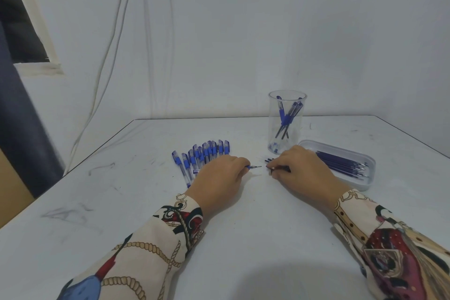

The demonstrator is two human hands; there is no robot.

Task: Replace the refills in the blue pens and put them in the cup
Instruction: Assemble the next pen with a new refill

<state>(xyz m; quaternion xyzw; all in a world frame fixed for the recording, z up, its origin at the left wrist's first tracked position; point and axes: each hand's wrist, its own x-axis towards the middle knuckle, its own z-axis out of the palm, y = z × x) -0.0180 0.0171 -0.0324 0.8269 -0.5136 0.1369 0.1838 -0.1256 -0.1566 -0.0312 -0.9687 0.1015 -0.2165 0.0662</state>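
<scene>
Two hands rest low on our table [146, 226]. Our left hand [219, 178] grips a pen [253, 167], its tip poking toward the right hand [302, 170], which pinches a small dark part we cannot identify. Pens [204, 156] lie behind the left hand; the cup [286, 122] holds several, refills [341, 164] beside it in a tray [365, 184].

A plain indoor room. A white table [219, 238] meets a bare wall [243, 44] with hanging cables [107, 56].
</scene>
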